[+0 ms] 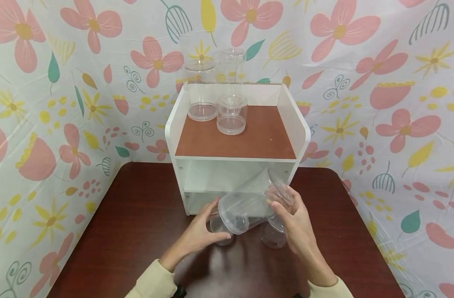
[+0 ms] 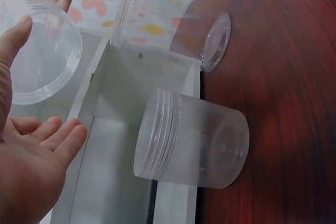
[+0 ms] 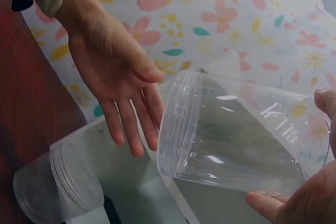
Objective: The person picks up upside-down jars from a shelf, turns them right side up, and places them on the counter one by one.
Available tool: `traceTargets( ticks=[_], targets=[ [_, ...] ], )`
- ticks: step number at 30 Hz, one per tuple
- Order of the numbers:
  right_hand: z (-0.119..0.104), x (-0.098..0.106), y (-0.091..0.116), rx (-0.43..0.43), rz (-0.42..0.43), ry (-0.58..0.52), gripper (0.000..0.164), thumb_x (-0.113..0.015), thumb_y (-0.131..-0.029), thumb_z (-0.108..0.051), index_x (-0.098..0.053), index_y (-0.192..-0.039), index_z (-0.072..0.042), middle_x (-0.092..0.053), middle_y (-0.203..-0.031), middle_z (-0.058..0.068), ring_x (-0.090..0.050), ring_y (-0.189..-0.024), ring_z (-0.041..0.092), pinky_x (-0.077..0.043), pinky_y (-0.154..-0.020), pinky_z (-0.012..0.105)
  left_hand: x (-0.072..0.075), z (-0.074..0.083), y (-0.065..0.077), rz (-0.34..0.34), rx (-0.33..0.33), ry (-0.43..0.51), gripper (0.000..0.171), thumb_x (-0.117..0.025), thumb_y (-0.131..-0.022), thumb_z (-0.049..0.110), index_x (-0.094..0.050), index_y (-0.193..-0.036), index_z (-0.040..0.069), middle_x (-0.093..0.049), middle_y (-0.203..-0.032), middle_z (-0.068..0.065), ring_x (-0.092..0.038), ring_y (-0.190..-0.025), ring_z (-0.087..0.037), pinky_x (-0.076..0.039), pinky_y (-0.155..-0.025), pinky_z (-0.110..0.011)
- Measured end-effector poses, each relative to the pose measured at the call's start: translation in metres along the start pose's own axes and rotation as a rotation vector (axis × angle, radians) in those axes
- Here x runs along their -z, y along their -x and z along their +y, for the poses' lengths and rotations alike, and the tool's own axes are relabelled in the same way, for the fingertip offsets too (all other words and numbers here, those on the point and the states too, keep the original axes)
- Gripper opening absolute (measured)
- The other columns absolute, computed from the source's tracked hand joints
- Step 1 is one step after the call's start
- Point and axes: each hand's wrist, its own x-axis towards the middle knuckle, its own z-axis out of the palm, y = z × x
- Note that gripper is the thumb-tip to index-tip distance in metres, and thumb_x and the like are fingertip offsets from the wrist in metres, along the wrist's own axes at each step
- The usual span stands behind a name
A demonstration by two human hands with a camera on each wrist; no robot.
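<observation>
My right hand (image 1: 295, 219) grips a large clear plastic jar (image 1: 249, 203) near its base, holding it tilted above the table in front of the shelf. The jar's lidded end points down and left, toward my left hand (image 1: 202, 231). In the right wrist view the left hand's fingers (image 3: 137, 127) are extended beside the lid (image 3: 176, 124), not wrapped round it. Handwritten marks (image 3: 278, 116) show on the jar's side. Two smaller clear jars stand below on the table, one lidded jar (image 2: 210, 142) close to the left hand and another jar (image 1: 273, 238) by the right.
A white shelf unit (image 1: 303, 132) stands at the back of the dark red-brown table (image 1: 118, 231). On its brown top are a tall jar (image 1: 201, 111), a front jar (image 1: 231, 124) and a further jar (image 1: 232, 68) behind. A flowered cloth (image 1: 361, 124) hangs around.
</observation>
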Motion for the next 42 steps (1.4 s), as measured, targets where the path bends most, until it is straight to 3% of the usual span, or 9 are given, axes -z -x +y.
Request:
traceTargets(
  ticks=[7, 13, 20, 24, 31, 38, 42],
  targets=[
    [0.004, -0.004, 0.004, -0.05, -0.012, -0.002, 0.06, -0.059, -0.1, 0.004, -0.029, -0.151, 0.004, -0.055, -0.146, 0.018, -0.062, -0.127, 0.02, -0.049, -0.104, 0.028, -0.005, -0.001, -0.001, -0.018, -0.002, 0.027, 0.107, -0.095, -0.075, 0.027, -0.033, -0.162, 0.024, -0.042, -0.158, -0.006, -0.052, -0.134, -0.031, -0.04, -0.11, -0.056],
    [0.005, -0.006, 0.007, -0.082, -0.021, -0.029, 0.06, -0.059, -0.101, 0.001, -0.027, -0.152, 0.004, -0.047, -0.15, 0.029, -0.062, -0.127, 0.025, -0.048, -0.106, 0.029, -0.006, 0.0, 0.0, -0.016, 0.017, 0.039, 0.11, -0.096, -0.073, 0.026, -0.031, -0.163, 0.023, -0.044, -0.158, -0.004, -0.045, -0.141, -0.027, -0.033, -0.115, -0.054],
    [0.009, -0.006, 0.006, -0.045, -0.037, -0.105, 0.057, -0.059, -0.101, 0.001, -0.029, -0.149, 0.007, -0.052, -0.144, 0.027, -0.062, -0.126, 0.024, -0.047, -0.108, 0.038, -0.004, 0.003, 0.001, -0.04, 0.012, 0.078, 0.107, -0.092, -0.077, 0.022, -0.028, -0.163, 0.022, -0.044, -0.158, -0.005, -0.043, -0.143, -0.026, -0.031, -0.116, -0.054],
    [0.007, -0.007, 0.006, -0.046, -0.047, -0.11, 0.055, -0.06, -0.101, -0.001, -0.031, -0.148, 0.005, -0.052, -0.144, 0.028, -0.062, -0.127, 0.025, -0.047, -0.108, 0.038, -0.003, 0.003, 0.002, -0.06, -0.016, 0.13, 0.103, -0.089, -0.081, 0.017, -0.027, -0.163, 0.021, -0.044, -0.158, -0.006, -0.044, -0.142, -0.027, -0.033, -0.115, -0.048],
    [-0.003, -0.006, 0.007, -0.102, -0.052, 0.052, 0.054, -0.059, -0.101, 0.0, -0.037, -0.15, 0.002, -0.057, -0.142, 0.021, -0.067, -0.118, 0.026, -0.051, -0.101, 0.029, -0.002, 0.004, 0.002, -0.057, -0.082, 0.254, 0.098, -0.084, -0.083, 0.012, -0.026, -0.162, 0.015, -0.043, -0.155, -0.011, -0.046, -0.14, -0.032, -0.037, -0.113, -0.03],
    [-0.013, -0.001, 0.002, -0.169, -0.06, 0.189, 0.064, -0.065, -0.1, -0.003, -0.035, -0.155, 0.003, -0.047, -0.153, 0.023, -0.058, -0.124, 0.0, -0.046, -0.1, 0.018, 0.006, 0.009, 0.003, -0.019, -0.127, 0.343, 0.098, -0.083, -0.083, 0.009, -0.023, -0.161, 0.009, -0.04, -0.156, -0.017, -0.046, -0.14, -0.032, -0.039, -0.113, -0.03],
    [-0.016, 0.003, -0.001, -0.138, -0.054, 0.208, 0.059, -0.064, -0.1, -0.004, -0.04, -0.153, 0.005, -0.051, -0.149, 0.016, -0.057, -0.127, 0.004, -0.046, -0.101, 0.017, 0.013, 0.008, 0.006, -0.007, -0.166, 0.372, 0.098, -0.081, -0.086, 0.009, -0.019, -0.161, 0.002, -0.04, -0.155, -0.024, -0.046, -0.141, -0.027, -0.039, -0.113, -0.031]
  ],
)
